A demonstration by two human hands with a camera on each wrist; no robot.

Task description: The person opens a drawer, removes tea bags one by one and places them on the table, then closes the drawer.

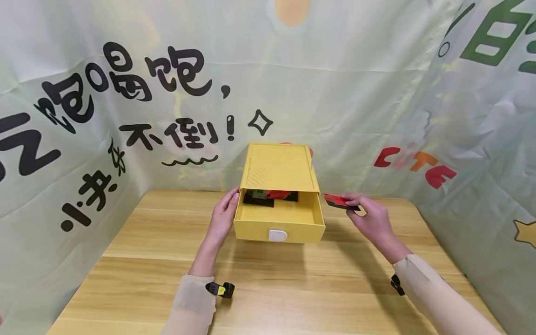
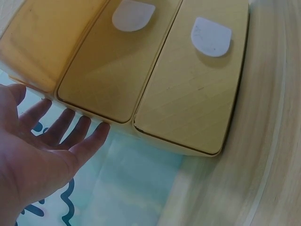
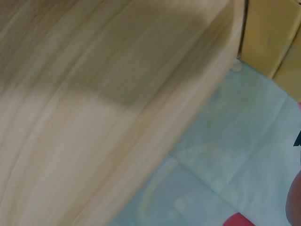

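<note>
A yellow drawer cabinet (image 1: 280,166) stands against the back cloth, its top drawer (image 1: 253,231) pulled out. Inside that drawer lie several flat black, red and green pieces (image 1: 277,194), partly hidden under the cabinet's top. My left hand (image 1: 222,219) touches the cabinet's left side with fingers extended; the left wrist view shows them along the edge of the drawer fronts (image 2: 188,94). To the right of the drawer, my right hand (image 1: 372,222) pinches a flat red and black card-like piece (image 1: 335,200) in the air. Only a fingertip (image 3: 294,202) of that hand shows in the right wrist view.
The cabinet stands on a wooden table (image 1: 268,284) near its back edge. A pale printed cloth (image 1: 335,93) hangs behind and at both sides. Two closed drawers with white tabs (image 2: 211,36) sit below the open one.
</note>
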